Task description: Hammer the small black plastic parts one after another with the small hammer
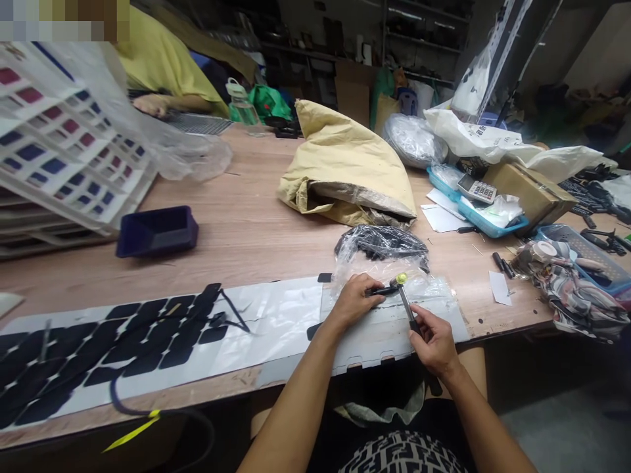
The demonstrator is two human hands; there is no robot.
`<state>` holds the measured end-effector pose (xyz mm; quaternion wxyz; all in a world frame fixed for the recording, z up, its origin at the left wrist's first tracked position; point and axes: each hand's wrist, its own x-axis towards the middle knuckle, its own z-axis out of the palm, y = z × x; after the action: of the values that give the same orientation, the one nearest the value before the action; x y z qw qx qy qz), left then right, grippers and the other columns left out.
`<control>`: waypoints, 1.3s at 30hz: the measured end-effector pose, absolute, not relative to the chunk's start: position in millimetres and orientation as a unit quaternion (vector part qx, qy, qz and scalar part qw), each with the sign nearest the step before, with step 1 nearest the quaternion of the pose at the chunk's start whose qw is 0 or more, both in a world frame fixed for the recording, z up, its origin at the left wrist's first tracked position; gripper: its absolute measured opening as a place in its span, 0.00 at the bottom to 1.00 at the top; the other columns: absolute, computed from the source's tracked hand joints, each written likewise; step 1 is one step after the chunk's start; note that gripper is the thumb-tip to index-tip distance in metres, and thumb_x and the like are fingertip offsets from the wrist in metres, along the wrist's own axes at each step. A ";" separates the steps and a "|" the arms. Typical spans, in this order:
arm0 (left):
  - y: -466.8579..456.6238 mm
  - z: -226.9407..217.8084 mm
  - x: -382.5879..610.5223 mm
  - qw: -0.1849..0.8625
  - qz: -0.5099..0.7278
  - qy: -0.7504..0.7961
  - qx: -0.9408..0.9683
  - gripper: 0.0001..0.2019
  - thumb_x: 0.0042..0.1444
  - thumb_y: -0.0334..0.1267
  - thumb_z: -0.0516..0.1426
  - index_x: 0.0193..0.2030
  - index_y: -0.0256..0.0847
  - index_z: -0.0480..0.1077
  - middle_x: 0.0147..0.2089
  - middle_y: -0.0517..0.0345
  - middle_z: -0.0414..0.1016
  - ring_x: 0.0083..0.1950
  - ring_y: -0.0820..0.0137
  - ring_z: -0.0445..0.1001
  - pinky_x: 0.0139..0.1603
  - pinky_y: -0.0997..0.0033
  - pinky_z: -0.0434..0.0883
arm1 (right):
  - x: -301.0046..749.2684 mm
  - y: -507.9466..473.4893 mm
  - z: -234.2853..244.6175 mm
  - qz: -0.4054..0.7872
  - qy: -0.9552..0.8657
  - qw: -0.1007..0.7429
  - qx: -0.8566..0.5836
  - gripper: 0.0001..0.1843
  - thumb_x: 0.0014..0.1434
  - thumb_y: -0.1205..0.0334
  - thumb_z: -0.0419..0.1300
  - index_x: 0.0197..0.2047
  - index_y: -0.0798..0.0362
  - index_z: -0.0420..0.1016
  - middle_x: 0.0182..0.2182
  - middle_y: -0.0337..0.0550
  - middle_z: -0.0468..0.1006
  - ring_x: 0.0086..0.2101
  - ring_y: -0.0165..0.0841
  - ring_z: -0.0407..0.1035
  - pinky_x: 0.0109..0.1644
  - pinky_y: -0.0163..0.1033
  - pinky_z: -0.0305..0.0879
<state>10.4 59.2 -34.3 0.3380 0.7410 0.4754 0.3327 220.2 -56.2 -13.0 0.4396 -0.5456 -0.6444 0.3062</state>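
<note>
My right hand (434,340) is closed around the black handle of a small hammer (405,302) with a metal shaft and a yellow-faced head. The hammer's head is at the end of a slim black part (383,290); I cannot tell whether they touch. Pinched on that part's other end is my left hand (353,301), low over a worn pale sheet (365,345) at the table's front edge. Just behind both hands lies a clear plastic bag (379,246) with dark pieces inside.
A white sheet with black panels (148,328) and cords stretches left. Around the table are a dark blue tray (158,233), white crate (64,144), yellow sack (350,164), light-blue baskets (493,223) and patterned cloth (586,295). Another person's hand (152,105) rests at the far left.
</note>
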 end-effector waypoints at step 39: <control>-21.2 16.5 -0.1 0.547 0.316 0.365 0.684 0.12 0.55 0.46 0.61 0.42 0.42 0.75 0.39 0.56 0.76 0.41 0.66 0.73 0.42 0.68 0.69 | 234.2 -52.3 -13.9 0.441 -0.489 0.562 -0.500 0.24 0.54 0.63 0.64 0.55 0.54 0.75 0.29 0.39 0.76 0.29 0.31 0.70 0.33 0.36 0.66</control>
<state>-0.1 -21.2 16.5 0.5473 0.6837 0.3647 0.3163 234.2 -52.3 -13.9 0.5620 -0.5003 -0.4891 0.4411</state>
